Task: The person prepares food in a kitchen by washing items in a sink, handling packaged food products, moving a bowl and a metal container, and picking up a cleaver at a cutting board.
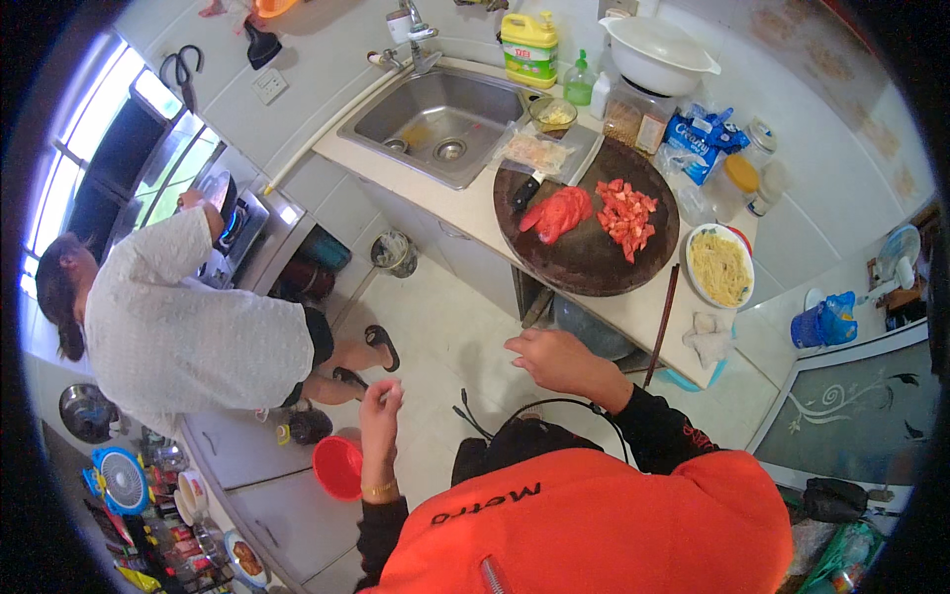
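My left hand [381, 419] is raised over the floor at lower centre, fingers curled in; a small pale thing may be at its fingertips. My right hand [553, 358] hangs before the counter edge, fingers bent, with nothing seen in it. Beyond it, a round dark chopping board [586, 275] bears sliced tomato [558, 214] and chopped tomato [627, 219]. A black-handled cleaver [586, 157] lies on the board's far side, partly beneath a clear bag of pale shreds [536, 151]. Brown chopsticks [663, 324] lie at the counter's near edge, beside an oval dish of noodles [718, 266].
A person [193, 319] stands at the left, holding a pan over a lit gas stove [245, 230]. Beyond the counter is a steel sink [445, 122]. A red basin [338, 468] and a waste bin [394, 253] stand on the floor. Cables [549, 403] hang near my right arm.
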The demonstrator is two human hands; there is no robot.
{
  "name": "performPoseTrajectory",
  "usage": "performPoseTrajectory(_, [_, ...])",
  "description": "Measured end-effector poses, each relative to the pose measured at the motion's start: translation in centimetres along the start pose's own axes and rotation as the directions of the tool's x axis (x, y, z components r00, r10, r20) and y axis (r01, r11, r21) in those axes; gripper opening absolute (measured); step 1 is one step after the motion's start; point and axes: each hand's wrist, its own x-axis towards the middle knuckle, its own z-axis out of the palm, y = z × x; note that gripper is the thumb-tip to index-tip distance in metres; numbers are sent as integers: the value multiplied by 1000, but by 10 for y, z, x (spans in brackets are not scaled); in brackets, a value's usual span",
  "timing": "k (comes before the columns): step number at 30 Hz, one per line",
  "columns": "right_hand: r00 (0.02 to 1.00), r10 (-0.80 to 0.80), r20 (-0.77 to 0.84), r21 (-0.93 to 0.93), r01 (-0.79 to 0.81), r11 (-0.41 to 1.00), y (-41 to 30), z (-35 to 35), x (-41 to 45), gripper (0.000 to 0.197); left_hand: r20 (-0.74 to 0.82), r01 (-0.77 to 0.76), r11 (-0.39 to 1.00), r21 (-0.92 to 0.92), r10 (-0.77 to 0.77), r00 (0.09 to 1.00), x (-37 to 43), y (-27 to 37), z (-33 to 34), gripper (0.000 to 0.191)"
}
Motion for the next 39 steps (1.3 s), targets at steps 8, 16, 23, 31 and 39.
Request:
performPoseTrajectory(8, [952,250,-177,85,-238,968,26,-12,-21,25,397,-323,943,86,265,879,227,117,154,31])
performPoseTrajectory(16, [736,601,-311,181,-575,798,12,-18,-12,28,458,-331,910,251,189,869,415,133,286,49])
performPoseTrajectory(23, [653,709,-268,195,-684,703,13,-20,32,29,776,240,969,-51,-113,620,433,133,299,18])
performPoseTrajectory(31, [726,628,-281,141,-616,775,34,-21,60,29,605,374,627,-684,200,771,369,109,175,27])
performPoseTrajectory(39, [833,484,-267,111,-472,874,34,-25,72,29,520,355,828,-434,-91,849,316,46,188,8])
